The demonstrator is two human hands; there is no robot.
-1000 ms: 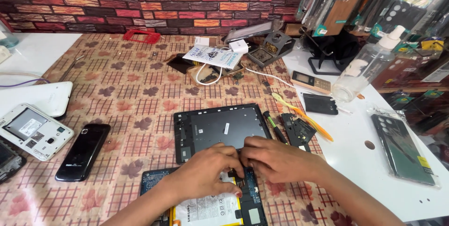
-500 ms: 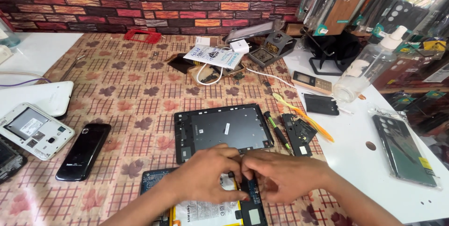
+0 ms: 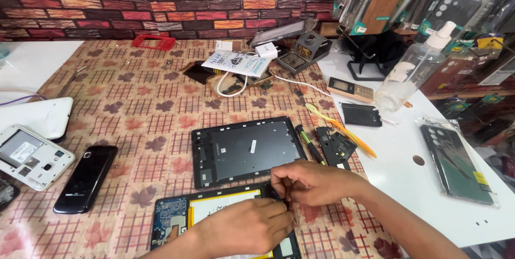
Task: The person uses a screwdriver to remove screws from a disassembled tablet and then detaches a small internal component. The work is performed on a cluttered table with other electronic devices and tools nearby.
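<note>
An opened tablet with a blue circuit board and a white-and-yellow battery lies at the near edge of the table. My left hand rests on top of it, fingers curled. My right hand pinches at the tablet's upper right edge, fingertips meeting those of the left hand; what they grip is too small to tell. Just beyond lies the tablet's black back frame, flat and empty.
A black phone and an opened white phone lie at the left. A green screwdriver, black plastic part and yellow pry tool lie right of the frame. A clear spray bottle, soldering station and packaged phone cases are at the right.
Both hands have shifted slightly right along the opened tablet's top edge, and the fingertips have drawn closer together. Nothing else on the table has moved.
</note>
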